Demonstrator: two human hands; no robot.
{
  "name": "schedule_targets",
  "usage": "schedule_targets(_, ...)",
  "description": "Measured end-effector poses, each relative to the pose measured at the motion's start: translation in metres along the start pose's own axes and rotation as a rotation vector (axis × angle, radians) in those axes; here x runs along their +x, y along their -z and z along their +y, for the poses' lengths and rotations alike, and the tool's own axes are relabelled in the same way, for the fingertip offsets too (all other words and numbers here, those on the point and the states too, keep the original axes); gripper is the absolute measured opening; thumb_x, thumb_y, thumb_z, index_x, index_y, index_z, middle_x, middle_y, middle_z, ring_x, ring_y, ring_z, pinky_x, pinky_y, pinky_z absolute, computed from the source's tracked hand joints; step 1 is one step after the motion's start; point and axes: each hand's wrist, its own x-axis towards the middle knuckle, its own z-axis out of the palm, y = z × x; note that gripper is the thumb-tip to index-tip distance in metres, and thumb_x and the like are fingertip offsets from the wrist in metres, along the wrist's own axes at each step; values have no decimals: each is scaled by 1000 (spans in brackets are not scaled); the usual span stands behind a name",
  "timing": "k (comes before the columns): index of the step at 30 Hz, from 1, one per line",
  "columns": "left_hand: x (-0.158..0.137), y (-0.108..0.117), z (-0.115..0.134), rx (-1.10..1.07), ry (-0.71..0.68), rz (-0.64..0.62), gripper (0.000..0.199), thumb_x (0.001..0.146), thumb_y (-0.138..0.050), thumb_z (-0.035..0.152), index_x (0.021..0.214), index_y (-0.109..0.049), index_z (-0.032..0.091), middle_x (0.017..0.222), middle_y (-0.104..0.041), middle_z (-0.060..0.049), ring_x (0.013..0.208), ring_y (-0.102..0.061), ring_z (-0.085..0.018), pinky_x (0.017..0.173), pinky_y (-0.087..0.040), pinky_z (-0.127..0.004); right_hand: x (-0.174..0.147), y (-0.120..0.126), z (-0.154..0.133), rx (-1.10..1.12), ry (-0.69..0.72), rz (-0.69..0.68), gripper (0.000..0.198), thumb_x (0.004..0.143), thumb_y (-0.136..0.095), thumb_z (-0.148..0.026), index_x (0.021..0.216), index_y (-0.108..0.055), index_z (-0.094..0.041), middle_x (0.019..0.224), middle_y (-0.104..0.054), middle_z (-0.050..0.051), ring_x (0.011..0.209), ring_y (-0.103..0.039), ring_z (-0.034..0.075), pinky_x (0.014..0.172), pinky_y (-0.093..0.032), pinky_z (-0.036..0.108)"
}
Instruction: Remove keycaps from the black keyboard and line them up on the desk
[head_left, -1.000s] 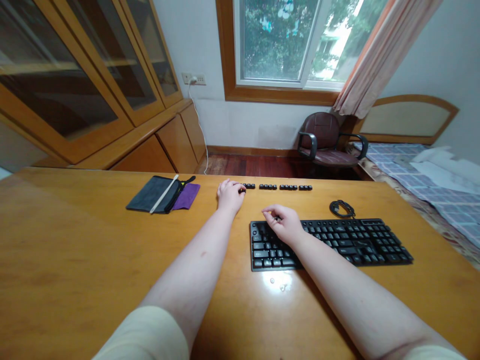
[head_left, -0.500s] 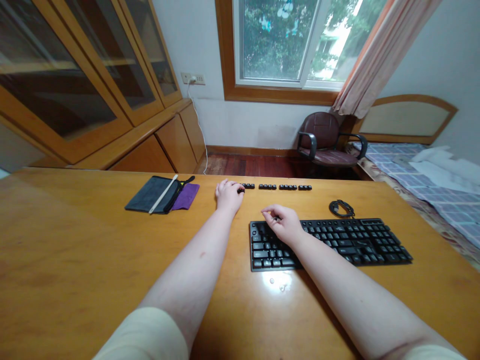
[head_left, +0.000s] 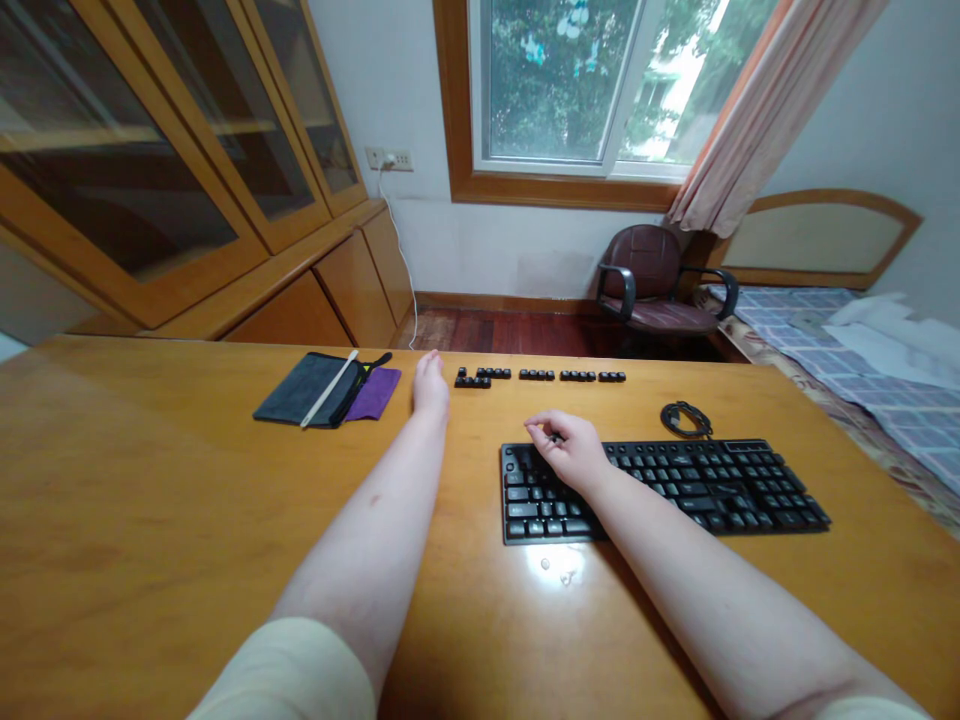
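Note:
My left hand point(head_left: 431, 387) is turned on its edge just left of the loose black keycaps, its fingers stretched out and holding nothing. Beside it, several keycaps point(head_left: 473, 382) lie in a short row, with one single keycap point(head_left: 461, 371) behind them. Over the upper left part of the black keyboard point(head_left: 690, 487), my right hand point(head_left: 568, 447) is closed in a pinch. Something small and dark shows at its fingers, too hidden to name. The hand and forearm cover part of the keys.
Further keycap groups point(head_left: 578, 376) run along the desk's far edge. A coiled black cable point(head_left: 685, 419) lies behind the keyboard. On the left are a dark pouch point(head_left: 291, 390), a pale stick point(head_left: 330, 390) and a purple cloth point(head_left: 375, 394). An office chair point(head_left: 649, 275) stands beyond the desk.
My left hand has let go of the keycaps and moved left, uncovering the short row and the single keycap. My right hand stays in place over the keyboard.

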Motion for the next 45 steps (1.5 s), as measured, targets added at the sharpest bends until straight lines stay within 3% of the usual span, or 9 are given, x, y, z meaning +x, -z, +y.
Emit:
schedule_targets(7, -1, -5, 6, -221, 116, -91, 55, 92, -18, 49, 132, -39, 18, 143, -37, -13, 130, -37, -17, 107, -29, -31, 0, 0, 0, -1, -14, -2, 18, 84, -52, -30, 83, -66, -18, 62, -61, 0, 55, -56, 11, 55, -44, 22)
schedule_targets(13, 0, -7, 5, -278, 127, -137, 56, 92, -18, 50, 132, -40, 18, 144, -35, -13, 132, -34, -17, 109, -25, -33, 0, 0, 1, -1, -15, -8, 18, 83, -53, -30, 84, -66, -18, 63, -61, 1, 56, -57, 12, 57, -45, 22)
schedule_targets(35, 0, -9, -1, -282, 100, -170, 56, 92, -20, 52, 131, -40, 18, 144, -34, -14, 132, -33, -18, 109, -25, -34, 0, 1, 0, 0, -1, -2, 17, 83, -53, -30, 84, -66, -18, 64, -62, 1, 57, -58, 12, 58, -45, 22)
schedule_targets(45, -1, -7, -1, -272, 73, -133, 48, 92, -26, 48, 122, -46, 17, 139, -42, -15, 129, -39, -19, 106, -29, -35, 1, 2, -3, 16, -13, -8, 19, 83, -53, -30, 83, -67, -17, 62, -61, 1, 56, -56, 12, 57, -44, 22)
